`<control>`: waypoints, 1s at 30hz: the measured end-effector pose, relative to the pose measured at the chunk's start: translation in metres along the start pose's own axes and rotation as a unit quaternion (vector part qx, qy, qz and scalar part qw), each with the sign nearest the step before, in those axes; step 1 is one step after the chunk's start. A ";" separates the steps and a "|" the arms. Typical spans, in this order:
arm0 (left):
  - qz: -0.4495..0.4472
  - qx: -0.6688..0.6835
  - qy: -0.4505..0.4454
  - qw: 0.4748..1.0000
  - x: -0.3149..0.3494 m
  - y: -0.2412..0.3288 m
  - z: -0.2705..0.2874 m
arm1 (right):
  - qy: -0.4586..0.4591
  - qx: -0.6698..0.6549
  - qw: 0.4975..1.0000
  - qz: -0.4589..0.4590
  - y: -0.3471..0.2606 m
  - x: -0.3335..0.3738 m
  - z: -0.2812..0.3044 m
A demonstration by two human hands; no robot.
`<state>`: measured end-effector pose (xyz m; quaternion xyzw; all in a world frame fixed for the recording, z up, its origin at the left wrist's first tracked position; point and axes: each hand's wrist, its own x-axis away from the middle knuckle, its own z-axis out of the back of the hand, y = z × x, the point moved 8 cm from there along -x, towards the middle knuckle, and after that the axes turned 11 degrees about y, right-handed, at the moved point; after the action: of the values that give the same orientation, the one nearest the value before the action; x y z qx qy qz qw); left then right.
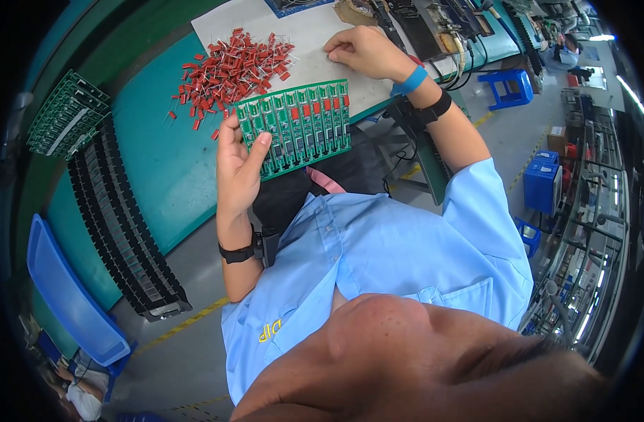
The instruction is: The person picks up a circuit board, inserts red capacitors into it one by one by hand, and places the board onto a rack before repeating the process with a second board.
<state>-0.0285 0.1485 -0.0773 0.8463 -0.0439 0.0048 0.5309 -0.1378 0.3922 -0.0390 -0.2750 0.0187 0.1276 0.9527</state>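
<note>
My left hand (239, 169) grips a green circuit board panel (283, 116) by its left end, thumb on top and fingers beneath. The panel is divided into several narrow strips, and red box-shaped parts stand in some strips toward its right side. Beyond it lies a loose heap of red capacitors (230, 69) with thin wire leads, partly on a white sheet (304, 35). Over that sheet, right of the heap, my right hand (364, 53) is closed with thumb and fingertips together. Whatever may be between those fingertips is too small to make out.
A long black slotted rack (118, 218) crosses the green tabletop (171, 183) at left, with green boards (69, 116) at its far end. A blue tray (72, 292) sits at the lower left. Equipment and cables (434, 32) crowd the back right; a blue stool (507, 89) stands beyond.
</note>
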 end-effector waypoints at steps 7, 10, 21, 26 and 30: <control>0.000 -0.010 0.005 1.000 0.001 0.001 -0.001 | 0.007 0.046 0.997 0.069 -0.006 -0.004 -0.005; 0.002 -0.011 0.006 1.000 0.001 0.001 0.001 | 0.015 0.070 0.994 0.081 -0.012 -0.008 -0.005; 0.002 0.005 0.010 1.000 0.001 0.000 0.000 | 0.075 0.117 0.981 0.135 -0.021 -0.006 -0.009; -0.002 -0.002 0.010 1.000 0.000 0.001 -0.001 | 0.108 0.130 0.969 0.182 -0.031 0.002 -0.008; -0.006 -0.004 0.010 1.000 0.001 0.002 -0.002 | 0.121 0.121 0.966 0.193 -0.026 0.008 -0.008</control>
<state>-0.0274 0.1491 -0.0750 0.8441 -0.0335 0.0095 0.5351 -0.1233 0.3690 -0.0333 -0.1626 0.2019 0.2716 0.9268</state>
